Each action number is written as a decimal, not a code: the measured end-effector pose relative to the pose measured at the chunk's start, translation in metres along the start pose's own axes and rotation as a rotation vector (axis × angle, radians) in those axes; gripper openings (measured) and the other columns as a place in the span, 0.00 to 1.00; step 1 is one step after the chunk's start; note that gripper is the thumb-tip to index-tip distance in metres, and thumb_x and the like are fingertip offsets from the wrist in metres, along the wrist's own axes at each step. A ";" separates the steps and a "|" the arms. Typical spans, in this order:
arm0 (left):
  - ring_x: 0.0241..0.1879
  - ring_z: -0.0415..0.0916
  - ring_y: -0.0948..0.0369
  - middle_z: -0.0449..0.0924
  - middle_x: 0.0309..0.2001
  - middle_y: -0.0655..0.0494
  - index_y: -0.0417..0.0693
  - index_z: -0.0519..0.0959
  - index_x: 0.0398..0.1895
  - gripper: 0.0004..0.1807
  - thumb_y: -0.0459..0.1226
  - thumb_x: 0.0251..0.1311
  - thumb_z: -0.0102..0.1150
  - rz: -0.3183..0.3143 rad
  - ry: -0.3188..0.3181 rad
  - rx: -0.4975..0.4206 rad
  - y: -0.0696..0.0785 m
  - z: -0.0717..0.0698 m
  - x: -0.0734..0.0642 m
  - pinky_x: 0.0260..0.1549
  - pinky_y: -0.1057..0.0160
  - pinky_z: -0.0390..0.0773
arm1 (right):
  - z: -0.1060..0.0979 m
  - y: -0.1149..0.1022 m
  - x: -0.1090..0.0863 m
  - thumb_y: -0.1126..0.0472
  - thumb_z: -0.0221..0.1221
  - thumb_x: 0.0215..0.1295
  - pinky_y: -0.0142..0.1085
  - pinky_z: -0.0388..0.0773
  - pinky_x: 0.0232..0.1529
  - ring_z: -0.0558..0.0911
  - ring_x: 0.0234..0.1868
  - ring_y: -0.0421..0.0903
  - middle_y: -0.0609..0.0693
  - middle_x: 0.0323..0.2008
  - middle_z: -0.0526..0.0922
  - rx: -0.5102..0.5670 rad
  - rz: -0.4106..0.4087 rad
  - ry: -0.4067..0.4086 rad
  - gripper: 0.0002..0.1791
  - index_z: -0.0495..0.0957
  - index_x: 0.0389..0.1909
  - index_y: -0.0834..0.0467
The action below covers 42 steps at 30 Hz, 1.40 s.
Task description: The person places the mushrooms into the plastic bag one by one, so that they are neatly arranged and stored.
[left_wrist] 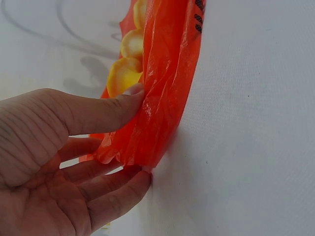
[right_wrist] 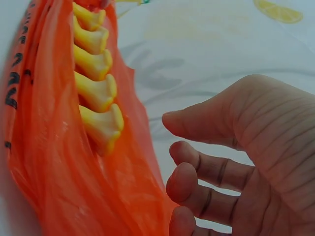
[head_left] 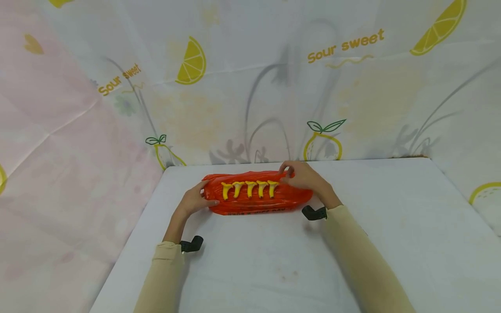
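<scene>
A red plastic bag (head_left: 235,209) with black lettering lies flattened lengthwise on the white table. On it, in a row, are several yellow trumpet-shaped pieces (head_left: 250,189) that look like toy chanterelle mushrooms, with flared pale tops and narrow stems. My left hand (head_left: 193,199) grips the bag's left end. In the left wrist view its thumb (left_wrist: 129,98) presses on top while the fingers curl below the edge. My right hand (head_left: 303,175) hovers by the bag's upper right side, fingers loosely bent. The right wrist view shows nothing between that thumb and the fingers (right_wrist: 216,172).
The white table (head_left: 391,243) spreads around the bag. Behind it hangs a pale cloth (head_left: 235,108) printed with lemons and words. A dark camera mount sits on each wrist, the left (head_left: 192,244) and the right (head_left: 314,213).
</scene>
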<state>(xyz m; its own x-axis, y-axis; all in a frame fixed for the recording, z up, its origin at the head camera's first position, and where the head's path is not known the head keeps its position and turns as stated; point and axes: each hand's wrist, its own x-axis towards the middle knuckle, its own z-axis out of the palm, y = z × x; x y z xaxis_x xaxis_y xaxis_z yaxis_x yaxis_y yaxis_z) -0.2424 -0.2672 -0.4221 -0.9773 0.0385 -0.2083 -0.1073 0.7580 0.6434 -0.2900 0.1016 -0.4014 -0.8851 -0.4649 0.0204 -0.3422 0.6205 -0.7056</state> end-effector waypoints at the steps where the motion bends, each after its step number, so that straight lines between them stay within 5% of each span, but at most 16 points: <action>1: 0.66 0.62 0.37 0.61 0.70 0.33 0.41 0.55 0.76 0.49 0.44 0.55 0.71 0.000 0.000 0.000 0.000 0.000 -0.001 0.57 0.41 0.73 | -0.003 0.000 -0.002 0.59 0.63 0.64 0.38 0.73 0.30 0.75 0.32 0.49 0.53 0.32 0.77 0.003 -0.003 0.006 0.15 0.77 0.50 0.60; 19: 0.66 0.61 0.37 0.60 0.70 0.33 0.41 0.55 0.76 0.49 0.44 0.55 0.71 -0.015 0.000 0.006 -0.002 0.000 -0.002 0.56 0.41 0.74 | -0.038 0.030 -0.027 0.58 0.64 0.64 0.39 0.79 0.33 0.76 0.35 0.52 0.53 0.33 0.78 0.047 -0.022 0.119 0.10 0.79 0.43 0.58; 42: 0.66 0.60 0.37 0.60 0.70 0.33 0.41 0.55 0.76 0.49 0.44 0.55 0.71 -0.004 -0.002 0.006 0.000 0.002 0.000 0.56 0.41 0.73 | -0.050 0.070 -0.060 0.60 0.62 0.66 0.37 0.74 0.30 0.74 0.32 0.50 0.52 0.30 0.78 0.022 0.078 0.101 0.11 0.79 0.45 0.60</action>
<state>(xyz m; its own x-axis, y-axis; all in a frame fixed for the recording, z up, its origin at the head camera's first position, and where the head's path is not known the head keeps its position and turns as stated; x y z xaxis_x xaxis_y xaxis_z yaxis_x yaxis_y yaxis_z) -0.2423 -0.2664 -0.4236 -0.9765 0.0367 -0.2122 -0.1100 0.7621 0.6380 -0.2766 0.2040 -0.4166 -0.9365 -0.3488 0.0352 -0.2647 0.6377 -0.7234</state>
